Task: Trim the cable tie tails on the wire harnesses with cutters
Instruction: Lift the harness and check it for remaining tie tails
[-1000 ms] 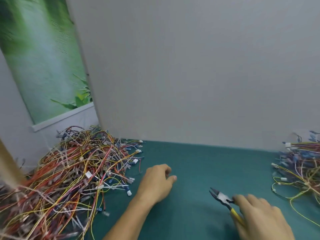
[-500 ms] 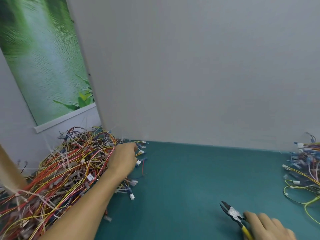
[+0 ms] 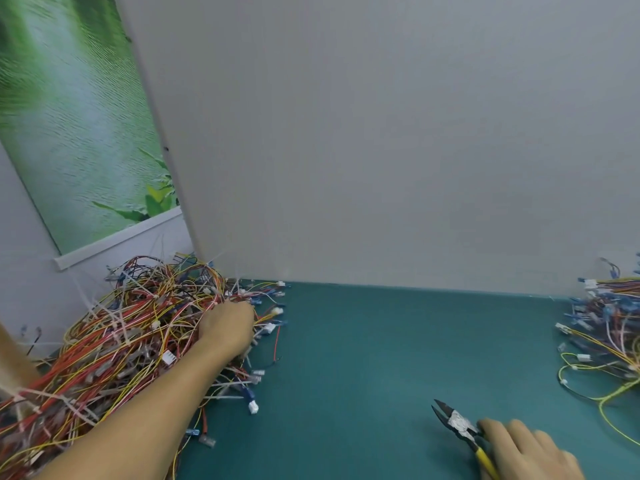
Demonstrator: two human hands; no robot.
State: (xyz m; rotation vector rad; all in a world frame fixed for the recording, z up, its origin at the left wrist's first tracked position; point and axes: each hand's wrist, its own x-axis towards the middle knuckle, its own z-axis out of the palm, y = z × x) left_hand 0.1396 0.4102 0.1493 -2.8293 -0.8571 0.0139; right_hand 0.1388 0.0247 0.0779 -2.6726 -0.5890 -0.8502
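Observation:
A big tangled pile of wire harnesses [image 3: 114,344], red, yellow and white with long white cable tie tails, fills the left of the green table. My left hand [image 3: 227,329] reaches into the pile's right side, fingers curled down among the wires; whether they grip a harness is hidden. My right hand [image 3: 523,452] rests low at the right and grips yellow-handled cutters [image 3: 457,426], whose black jaws point up and left and stand slightly apart.
A second, smaller heap of harnesses [image 3: 609,327] lies at the right edge. A grey partition wall [image 3: 381,150] stands along the table's back. The green table mat [image 3: 398,348] stretches between the two heaps. A brown object [image 3: 14,362] stands at far left.
My left hand went from the bare mat up and left into the big pile, then deeper among the wires. My right hand with the cutters slid lower and to the right.

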